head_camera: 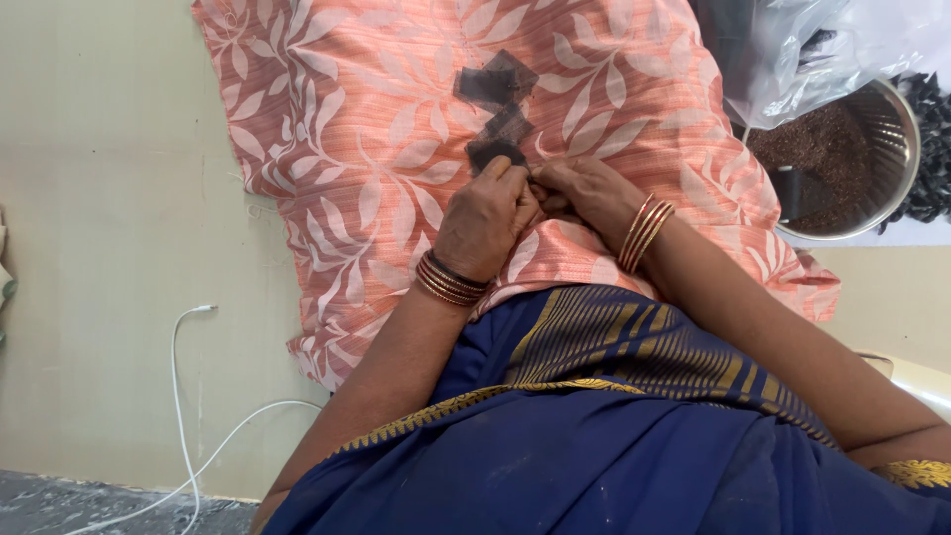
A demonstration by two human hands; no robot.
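My left hand (485, 220) and my right hand (586, 190) meet fingertip to fingertip on an orange cloth with a pale leaf pattern (357, 149). Both pinch something small between them; what it is stays hidden by the fingers. Right beyond my left fingertips lies a small dark square packet (492, 151). Several more dark packets (495, 84) lie in a short row farther up the cloth. Both wrists wear gold bangles. My lap is covered by dark blue fabric with gold stripes (614, 347).
A steel bowl (897, 168) of dark brown granules stands at the upper right, with a clear plastic bag (792, 50) over its far side and black pieces (931, 149) beside it. A white cable (183, 396) runs across the beige floor at the lower left.
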